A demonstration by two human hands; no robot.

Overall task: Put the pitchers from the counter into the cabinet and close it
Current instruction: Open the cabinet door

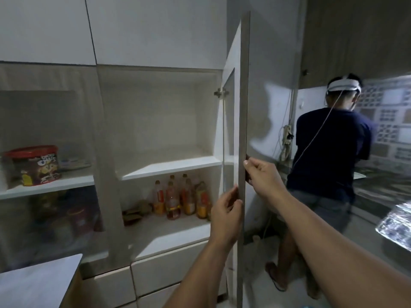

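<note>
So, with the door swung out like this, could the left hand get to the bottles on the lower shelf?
Probably yes. The cabinet door stands open, edge-on to the camera, and the left hand on its inner side faces the bottles with nothing between. It would have to let go of the door first.

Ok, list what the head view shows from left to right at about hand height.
Red-lidded cereal tub → bottles on the lower shelf → left hand → edge of the open cabinet door → right hand → another person in a dark shirt.

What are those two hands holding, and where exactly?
Both hold the open cabinet door by its free vertical edge: the left hand lower down, the right hand just above it.
</note>
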